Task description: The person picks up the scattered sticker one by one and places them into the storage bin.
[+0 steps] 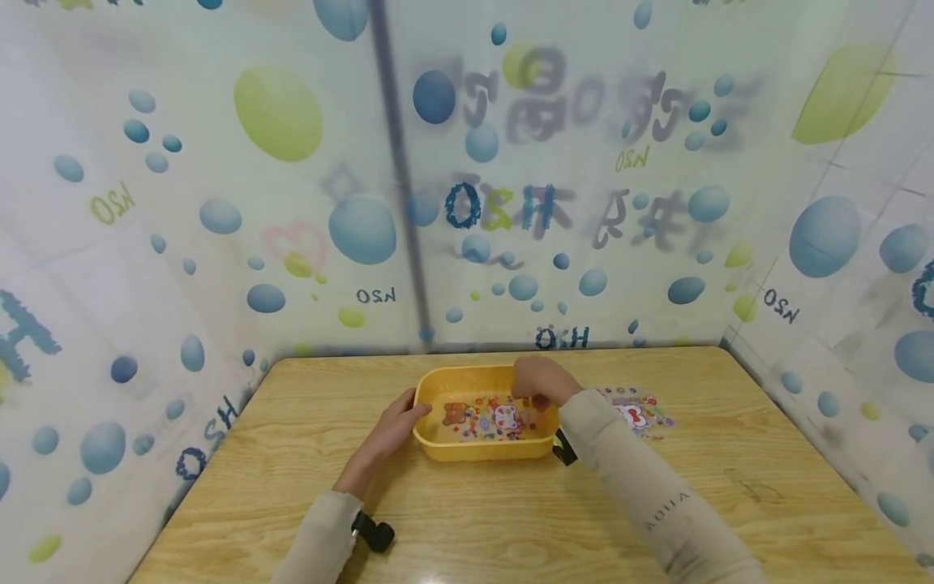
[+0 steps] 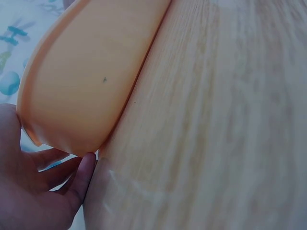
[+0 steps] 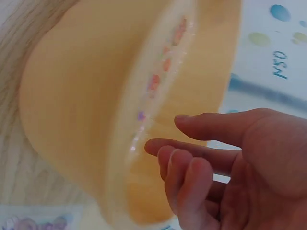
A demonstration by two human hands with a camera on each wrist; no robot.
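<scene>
A yellow plastic basin (image 1: pixel 481 453) stands on the wooden table. My left hand (image 1: pixel 397 422) grips its left end, thumb over the rim and fingers along the outer wall; in the left wrist view the fingertips touch that wall near its base. Inside the basin lies a clear sheet of colourful cartoon stickers (image 1: pixel 503 416), with a bear and a white character on it. My right hand (image 1: pixel 543 381) reaches over the right end into the basin. In the right wrist view its thumb and forefinger are apart, other fingers loosely bent, nothing between them.
Another sticker sheet (image 1: pixel 633 417) lies on the table (image 1: pixel 481 519) right of the basin, partly behind the right sleeve (image 1: pixel 635 470). A curtain (image 1: pixel 481 268) printed with bubbles hangs behind the table and along both sides.
</scene>
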